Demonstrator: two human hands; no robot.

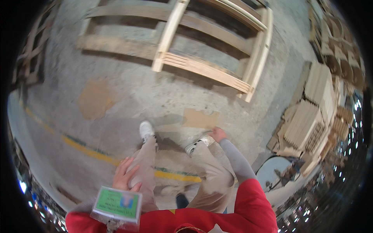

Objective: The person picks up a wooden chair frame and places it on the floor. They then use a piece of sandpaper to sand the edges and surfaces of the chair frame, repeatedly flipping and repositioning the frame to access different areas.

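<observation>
I look straight down at my legs in beige trousers and white shoes on a grey concrete floor (128, 93). My left hand (125, 174) hangs beside my left thigh, fingers spread, holding nothing. My right hand (217, 134) reaches down by my right shoe (198, 144), next to a flat brown piece of cardboard (200, 118) on the floor; its fingers look loosely curled and nothing shows in them. A green badge in a clear sleeve (117, 203) hangs from my red top.
A pale wooden frame (206, 70) lies on an older pallet (116, 46) ahead. Stacks of cut wooden pieces (311, 120) stand at the right. A yellow floor line (89, 151) runs under my feet. A brown patch (94, 99) marks the floor at left.
</observation>
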